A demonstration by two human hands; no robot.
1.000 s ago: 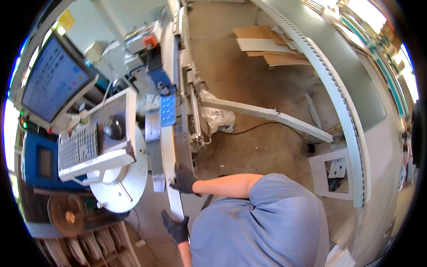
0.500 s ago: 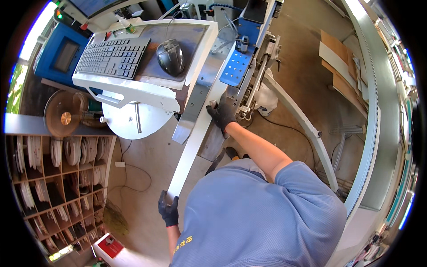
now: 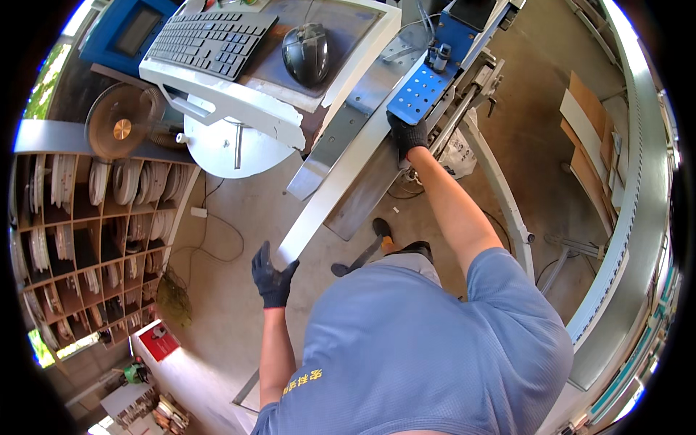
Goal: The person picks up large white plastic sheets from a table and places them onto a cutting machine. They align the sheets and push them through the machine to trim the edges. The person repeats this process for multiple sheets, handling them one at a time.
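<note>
A long white bar (image 3: 330, 199) slants from the machine down toward me. At its near end is my left hand (image 3: 273, 277) in a dark glove, thumb and fingers spread, with the bar's end against the gap between them. My right hand (image 3: 408, 138), gloved too, is closed at the bar's right edge farther up. Its fingertips are partly hidden by the perforated blue plate (image 3: 418, 93) of the machine. Along the bar's left side runs a grey metal rail (image 3: 341, 134).
A keyboard (image 3: 210, 40) and black mouse (image 3: 305, 54) lie on a white-framed stand left of the bar. Below are a round white disc (image 3: 232, 152) and a shelf rack (image 3: 80, 239) of rolls. A curved grey leg (image 3: 500, 177) and cardboard sheets (image 3: 586, 138) are at the right.
The white bar has slid farther up into the machine. My right hand has moved up to the blue plate, and my left hand has followed with the bar's end, fingers spreading. The view has shifted.
</note>
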